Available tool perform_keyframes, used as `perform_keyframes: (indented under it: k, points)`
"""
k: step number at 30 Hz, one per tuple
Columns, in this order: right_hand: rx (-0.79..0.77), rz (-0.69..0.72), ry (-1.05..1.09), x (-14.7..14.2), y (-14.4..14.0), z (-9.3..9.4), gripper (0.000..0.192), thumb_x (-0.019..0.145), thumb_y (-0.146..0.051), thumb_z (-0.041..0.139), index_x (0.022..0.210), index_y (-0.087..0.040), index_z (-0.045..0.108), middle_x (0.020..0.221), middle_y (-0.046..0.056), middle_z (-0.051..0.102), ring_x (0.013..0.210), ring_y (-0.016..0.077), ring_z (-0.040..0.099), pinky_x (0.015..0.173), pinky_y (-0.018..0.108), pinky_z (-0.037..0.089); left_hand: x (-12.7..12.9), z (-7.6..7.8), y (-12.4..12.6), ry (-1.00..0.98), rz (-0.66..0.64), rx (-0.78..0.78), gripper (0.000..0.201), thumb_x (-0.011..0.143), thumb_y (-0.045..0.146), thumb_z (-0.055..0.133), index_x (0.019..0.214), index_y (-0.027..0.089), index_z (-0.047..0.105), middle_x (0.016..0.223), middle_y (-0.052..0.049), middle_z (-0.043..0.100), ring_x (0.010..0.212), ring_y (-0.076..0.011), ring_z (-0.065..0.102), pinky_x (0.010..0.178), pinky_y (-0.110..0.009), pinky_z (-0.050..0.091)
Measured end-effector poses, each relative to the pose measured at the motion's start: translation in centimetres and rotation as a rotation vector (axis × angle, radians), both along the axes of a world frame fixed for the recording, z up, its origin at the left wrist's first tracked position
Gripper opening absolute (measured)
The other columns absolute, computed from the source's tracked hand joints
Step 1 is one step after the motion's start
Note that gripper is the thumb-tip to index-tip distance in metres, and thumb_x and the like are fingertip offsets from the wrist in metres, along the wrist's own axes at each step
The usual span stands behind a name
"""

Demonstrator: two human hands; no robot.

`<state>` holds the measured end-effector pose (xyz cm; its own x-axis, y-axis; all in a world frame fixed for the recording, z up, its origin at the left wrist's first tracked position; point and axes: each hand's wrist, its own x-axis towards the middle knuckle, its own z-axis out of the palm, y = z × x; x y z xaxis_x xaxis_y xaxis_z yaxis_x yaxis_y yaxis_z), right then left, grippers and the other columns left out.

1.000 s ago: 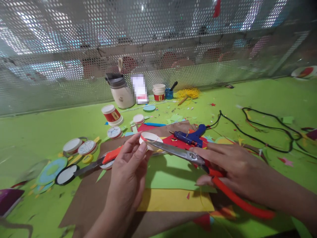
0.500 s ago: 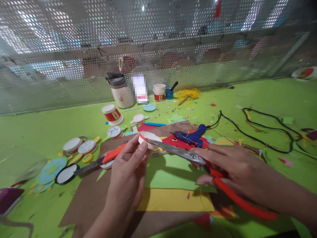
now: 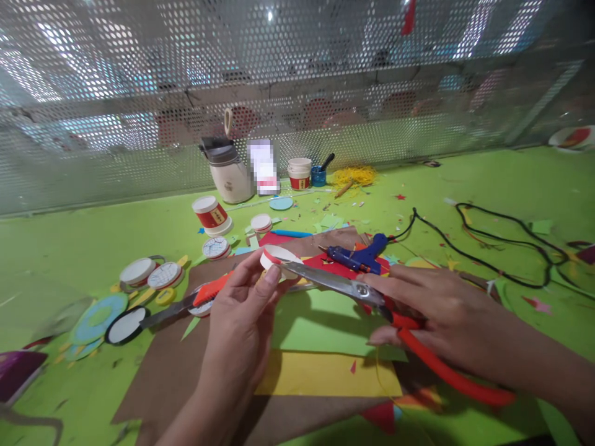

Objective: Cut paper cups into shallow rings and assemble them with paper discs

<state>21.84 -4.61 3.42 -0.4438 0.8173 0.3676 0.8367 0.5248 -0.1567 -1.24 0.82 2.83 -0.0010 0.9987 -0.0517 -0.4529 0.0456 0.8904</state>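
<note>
The left hand is pinching the near left rim of a white round piece between thumb and fingers; the piece is jutting rightward past the fingertips, tilting above the brown paper. The scissors are pointing leftward and away, their tips overlapping the piece, their long axis slanting down to the right. The right hand is gripping them around the red handles, index finger lying beside the pivot.

Left hand upright, right hand palm-down
</note>
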Motion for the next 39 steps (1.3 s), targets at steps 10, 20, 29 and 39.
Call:
perform_keyframes:
  k: [10,20,29,39]
  points:
    - [-0.007,0.000,0.008,-0.21,-0.01,0.15,0.056,0.095,-0.060,0.037,0.107,-0.014,0.068,0.090,0.014,0.072,0.072,0.0259,0.069,0.058,0.035,0.056,0.14,-0.40,-0.08,0.022,0.056,0.077,0.027,0.077,0.017,0.076,0.103,0.022,0.071,0.111,-0.004,0.072,0.098,-0.0181,0.068,0.087,-0.030,0.056]
    - [0.008,0.001,0.014,-0.26,-0.11,-0.15,0.057,0.096,-0.058,0.036,0.110,-0.013,0.068,0.093,0.017,0.072,0.077,0.0287,0.070,0.062,0.041,0.058,0.37,-0.28,-0.31,0.060,0.087,0.029,0.035,0.071,0.021,0.081,0.104,0.021,0.071,0.111,-0.007,0.072,0.099,-0.0219,0.068,0.092,-0.035,0.054]
    - [-0.028,0.017,0.016,-0.17,-0.23,-0.17,0.055,0.097,-0.056,0.036,0.112,-0.012,0.065,0.095,0.017,0.071,0.074,0.0272,0.069,0.059,0.039,0.057,0.18,-0.21,-0.40,-0.002,0.067,0.046,0.026,0.075,0.017,0.077,0.100,0.022,0.071,0.105,-0.003,0.072,0.093,-0.0156,0.067,0.085,-0.027,0.055]
    - [-0.018,0.020,0.006,-0.02,-0.40,-0.31,0.052,0.097,-0.053,0.037,0.116,-0.013,0.064,0.099,0.017,0.071,0.075,0.0278,0.070,0.057,0.038,0.057,0.24,0.15,-0.05,-0.039,0.079,0.033,0.023,0.077,0.016,0.075,0.100,0.020,0.072,0.101,-0.003,0.074,0.090,-0.0138,0.068,0.081,-0.025,0.057]
